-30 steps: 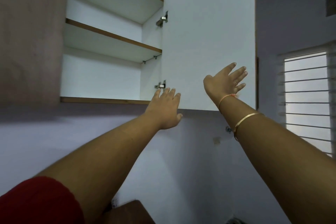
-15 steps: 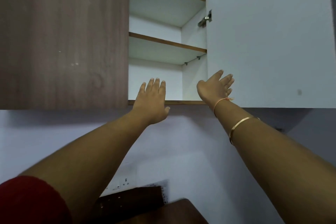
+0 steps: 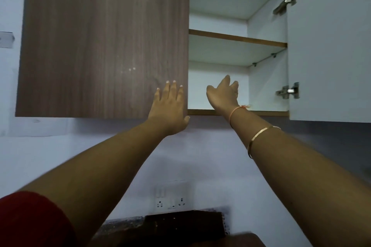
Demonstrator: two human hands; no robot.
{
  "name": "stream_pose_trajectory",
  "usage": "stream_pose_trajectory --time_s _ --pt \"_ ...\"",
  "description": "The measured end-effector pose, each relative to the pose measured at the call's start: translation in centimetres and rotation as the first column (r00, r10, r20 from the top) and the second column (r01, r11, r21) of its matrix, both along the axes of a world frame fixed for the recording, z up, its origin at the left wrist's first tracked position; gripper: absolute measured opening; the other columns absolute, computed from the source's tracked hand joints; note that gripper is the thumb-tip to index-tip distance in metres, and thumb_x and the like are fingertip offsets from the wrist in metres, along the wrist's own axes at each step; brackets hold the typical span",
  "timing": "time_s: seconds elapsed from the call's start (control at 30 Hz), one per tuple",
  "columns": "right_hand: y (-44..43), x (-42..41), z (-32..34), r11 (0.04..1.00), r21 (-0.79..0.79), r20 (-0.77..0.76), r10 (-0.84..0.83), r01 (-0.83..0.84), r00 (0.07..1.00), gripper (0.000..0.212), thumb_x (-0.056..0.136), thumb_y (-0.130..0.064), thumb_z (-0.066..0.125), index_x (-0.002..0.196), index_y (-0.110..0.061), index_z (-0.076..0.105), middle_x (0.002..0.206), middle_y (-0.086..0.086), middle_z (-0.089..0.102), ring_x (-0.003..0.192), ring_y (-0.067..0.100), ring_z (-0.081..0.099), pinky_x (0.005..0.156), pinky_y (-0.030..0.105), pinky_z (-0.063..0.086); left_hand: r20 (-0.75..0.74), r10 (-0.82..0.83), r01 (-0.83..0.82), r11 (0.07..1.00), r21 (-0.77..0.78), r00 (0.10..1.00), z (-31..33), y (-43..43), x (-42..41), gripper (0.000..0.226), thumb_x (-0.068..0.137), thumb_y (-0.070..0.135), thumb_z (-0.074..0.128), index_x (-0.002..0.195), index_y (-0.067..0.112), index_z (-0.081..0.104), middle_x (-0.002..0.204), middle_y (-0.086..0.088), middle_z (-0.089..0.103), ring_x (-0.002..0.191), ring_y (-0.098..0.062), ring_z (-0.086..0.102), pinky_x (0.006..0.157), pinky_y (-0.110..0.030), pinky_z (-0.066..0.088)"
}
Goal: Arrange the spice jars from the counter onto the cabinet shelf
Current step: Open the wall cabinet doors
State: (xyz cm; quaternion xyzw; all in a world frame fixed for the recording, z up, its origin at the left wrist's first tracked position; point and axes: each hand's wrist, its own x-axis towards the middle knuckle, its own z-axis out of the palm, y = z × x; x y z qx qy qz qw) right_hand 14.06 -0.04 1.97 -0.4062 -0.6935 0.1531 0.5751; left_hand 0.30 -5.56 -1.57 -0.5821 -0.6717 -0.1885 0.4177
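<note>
Both hands hold nothing: left hand fingers straight over the wood-grain door; right hand spread before the open cabinet. Shelf: flat white board, brown front edge

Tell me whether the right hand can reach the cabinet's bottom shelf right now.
Probably yes. The right hand is up at the open compartment, the right door stands wide, and nothing shows between it and the bottom shelf. The left door covers only the other half.
</note>
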Motion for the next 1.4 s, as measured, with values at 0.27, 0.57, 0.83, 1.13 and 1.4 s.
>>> stream_pose_trajectory --time_s 0.27,0.57,0.83,1.13,1.4 --pt "4.4 -5.7 1.3 0.968 0.091 -0.024 0.238 -0.235 0.971 0.062 0.096 -0.035 0.042 0.147 -0.006 0.02 0.149 0.017 0.031 0.131 0.034 0.039 0.089 0.028 0.029 -0.011 0.085 -0.085 0.996 0.028 0.996 1.2 3.4 -3.8 0.103 0.079 0.063 0.052 0.149 0.011 -0.004 0.156 -0.017 -0.015 0.143 -0.036 -0.014 0.114 -0.056 0.0" --pt "8.0 -9.2 2.5 0.915 0.06 -0.149 0.403 -0.399 0.903 0.047 0.096 -0.038 0.039 0.132 -0.008 0.042 0.131 0.011 0.055 0.117 0.029 0.053 0.093 0.035 0.042 -0.107 0.196 -0.188 0.979 0.08 0.975 -0.5 7.1 -4.7 0.116 0.077 0.059 0.061 0.146 0.01 -0.018 0.155 -0.017 -0.021 0.141 -0.041 -0.016 0.108 -0.069 0.002" --pt "8.4 -9.7 0.6 0.923 0.196 -0.125 0.357 -0.33 0.926 0.044 0.099 -0.043 0.034 0.115 -0.003 0.047 0.108 0.013 0.062 0.1 0.03 0.058 0.079 0.033 0.042 -0.092 0.271 -0.246 0.943 0.223 0.958 -2.0 8.5 -4.1 0.094 0.095 0.031 0.047 0.135 0.006 -0.035 0.154 -0.021 -0.019 0.14 -0.046 -0.014 0.106 -0.07 0.005" --pt "4.3 -8.4 -0.5 0.925 0.353 -0.105 0.187 -0.139 0.977 0.039 0.099 -0.045 0.033 0.099 -0.007 0.044 0.085 0.011 0.064 0.076 0.03 0.057 0.061 0.032 0.039 -0.107 0.213 -0.181 0.95 0.254 0.971 -2.2 4.6 -2.9 0.086 0.098 0.03 0.039 0.132 0.006 -0.036 0.154 -0.022 -0.019 0.14 -0.046 -0.014 0.106 -0.069 0.005" --pt "-2.6 -6.1 -0.8 0.921 0.388 -0.089 0.082 -0.041 0.993 0.034 0.098 -0.045 0.034 0.091 -0.012 0.038 0.079 0.012 0.063 0.074 0.034 0.059 0.059 0.032 0.037 -0.097 0.147 -0.124 0.969 0.212 0.984 -2.0 -2.0 -1.2 0.084 0.099 0.028 0.037 0.129 0.006 -0.038 0.153 -0.022 -0.024 0.139 -0.045 -0.018 0.109 -0.067 0.004"
